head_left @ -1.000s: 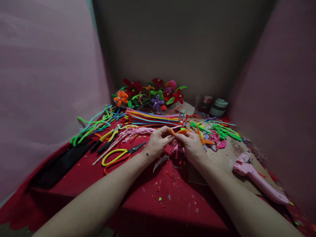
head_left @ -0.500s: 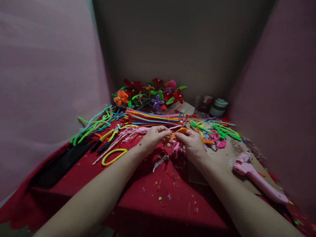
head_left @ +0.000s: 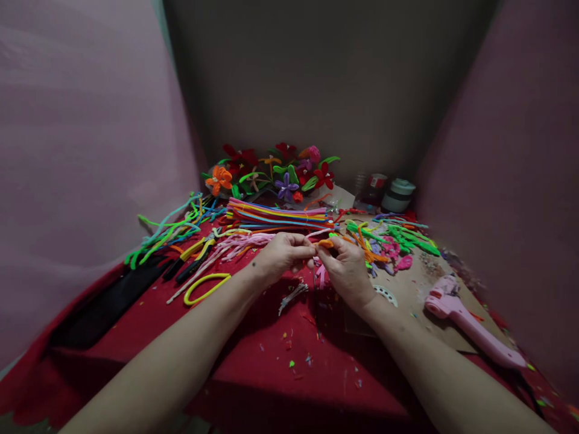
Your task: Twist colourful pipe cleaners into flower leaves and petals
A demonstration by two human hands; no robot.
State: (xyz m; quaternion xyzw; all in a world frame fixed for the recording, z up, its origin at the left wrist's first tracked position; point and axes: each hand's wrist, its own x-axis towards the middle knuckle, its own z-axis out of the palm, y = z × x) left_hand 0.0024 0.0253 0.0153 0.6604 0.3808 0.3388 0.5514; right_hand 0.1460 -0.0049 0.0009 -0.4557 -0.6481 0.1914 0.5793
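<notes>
My left hand [head_left: 281, 256] and my right hand [head_left: 344, 268] meet over the middle of the red cloth [head_left: 253, 361]. Both are closed in a pinch on a short orange pipe cleaner [head_left: 325, 243] held between their fingertips. A thin dark wire stem [head_left: 315, 295] hangs down from the pinch toward the cloth. A small pink pipe-cleaner piece [head_left: 321, 274] lies just under my right hand.
A bundle of straight pipe cleaners [head_left: 280, 216] lies behind my hands, with finished pipe-cleaner flowers [head_left: 275, 172] further back. Loose green and blue pieces [head_left: 167, 229] lie left, bent green and pink ones [head_left: 398, 244] right. A yellow scissors handle [head_left: 205, 288], pink glue gun [head_left: 470, 325], two jars [head_left: 391, 194].
My hands have shifted slightly while working the orange pipe cleaner. My left forearm now covers the scissors' blades, leaving only the yellow handle loop in sight.
</notes>
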